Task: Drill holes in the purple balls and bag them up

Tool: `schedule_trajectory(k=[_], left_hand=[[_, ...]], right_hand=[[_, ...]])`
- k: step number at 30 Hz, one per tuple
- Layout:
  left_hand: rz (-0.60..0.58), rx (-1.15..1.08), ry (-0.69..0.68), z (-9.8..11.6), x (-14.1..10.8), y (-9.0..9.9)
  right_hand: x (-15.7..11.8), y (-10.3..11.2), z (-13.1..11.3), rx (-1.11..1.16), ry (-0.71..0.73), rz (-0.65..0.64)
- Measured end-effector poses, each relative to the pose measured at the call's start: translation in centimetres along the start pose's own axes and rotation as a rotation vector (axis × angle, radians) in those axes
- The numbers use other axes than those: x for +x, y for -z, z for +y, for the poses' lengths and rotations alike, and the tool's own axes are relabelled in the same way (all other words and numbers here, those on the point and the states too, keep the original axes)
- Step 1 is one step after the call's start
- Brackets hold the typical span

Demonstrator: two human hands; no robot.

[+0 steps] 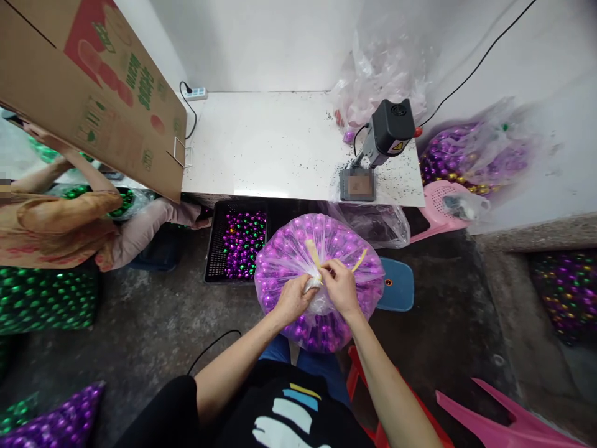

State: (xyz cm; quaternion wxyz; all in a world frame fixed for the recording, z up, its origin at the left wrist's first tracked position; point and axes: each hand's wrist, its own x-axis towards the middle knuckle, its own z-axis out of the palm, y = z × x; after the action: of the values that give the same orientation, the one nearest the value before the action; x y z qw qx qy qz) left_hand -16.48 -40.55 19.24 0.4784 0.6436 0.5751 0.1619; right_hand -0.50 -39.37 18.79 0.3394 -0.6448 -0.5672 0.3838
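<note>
A big clear plastic bag (280,249) full of shiny purple balls stands in front of my body, its top gathered into a neck. My left hand (295,300) is closed around the gathered plastic. Right beside it, my right hand (340,286) pinches a yellow strip (313,254) at the neck. One end of the strip points up and left, and another yellow end sticks out to the right behind my right hand. The fingertips of both hands nearly meet at the neck.
Behind the bag is a white table (261,149) with a black machine (392,130). A black crate (217,249) of purple and green balls stands left, a blue stool (398,286) right. Another person (69,218) sits far left, past a cardboard box (107,93).
</note>
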Motion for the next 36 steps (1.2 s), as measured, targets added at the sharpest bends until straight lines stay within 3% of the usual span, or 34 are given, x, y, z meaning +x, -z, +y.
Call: schedule_trajectory(k=[5,9,11,14,19,26,32,36], left_hand=[[-0.023,-0.068,0.005,-0.2,-0.3,-0.1],[-0.009,-0.008,0.007,-0.2,-0.4,0.1],[-0.010,0.048,0.006,-0.1,-0.4,0.1],[-0.022,0.133,0.011,0.2,-0.3,0.1],[-0.040,0.245,0.033,0.5,-0.4,-0.4],[-0.061,0.286,0.062,0.8,-0.8,-0.8],[-0.045,0.221,0.055,0.4,-0.1,0.0],[-0.057,0.136,0.041,-0.2,-0.2,0.8]], right_hand=[[-2.3,-0.6,2.8,0.094,-0.083,0.205],[-3.7,1.0,1.6,0.003,-0.060,0.310],[-3.4,1.8,0.2,-0.080,0.006,0.261],[-2.2,2.1,-1.4,-0.220,0.127,0.021],[-1.0,1.5,-1.4,-0.454,0.175,-0.197],[-1.0,1.0,-0.9,-0.644,0.282,-0.344],[1.6,1.5,-3.1,-0.532,0.478,-0.475],[3.0,3.4,-3.7,-0.418,0.433,-0.330]])
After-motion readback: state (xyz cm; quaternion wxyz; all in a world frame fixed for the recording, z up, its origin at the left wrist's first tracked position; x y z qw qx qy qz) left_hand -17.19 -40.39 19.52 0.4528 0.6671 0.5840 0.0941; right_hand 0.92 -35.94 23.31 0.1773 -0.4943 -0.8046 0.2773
